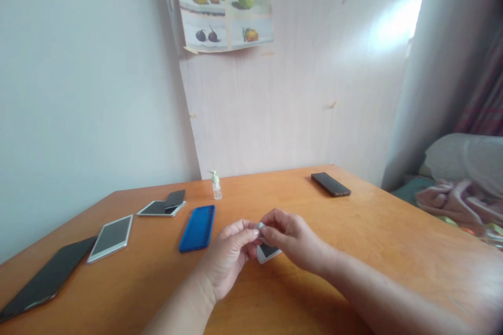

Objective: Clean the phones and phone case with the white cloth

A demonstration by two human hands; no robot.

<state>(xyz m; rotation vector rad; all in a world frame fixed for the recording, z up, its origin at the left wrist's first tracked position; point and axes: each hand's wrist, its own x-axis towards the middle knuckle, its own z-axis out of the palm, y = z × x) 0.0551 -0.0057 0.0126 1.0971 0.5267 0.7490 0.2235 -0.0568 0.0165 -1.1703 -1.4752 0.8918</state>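
Note:
My left hand (231, 251) and my right hand (293, 238) meet near the middle of the table. Thumbs and fingers of both are pinched on a small whitish-grey piece (259, 227), too small and covered to name. Just beneath them is a white phone (269, 254) with a dark screen, partly hidden by my hands; whether it rests on the table or is touched by my fingers I cannot tell. A blue phone case (197, 227) lies left of my left hand. Beyond it stands a small clear pump bottle (216, 187) with a pale green top.
On the wooden table (377, 251), a black phone (330, 184) lies at the back right. Leftward are a white-framed device (111, 238), another (155, 208) under a small dark item (175, 199), and a large black device (51, 277). Bedding (451, 196) is at right.

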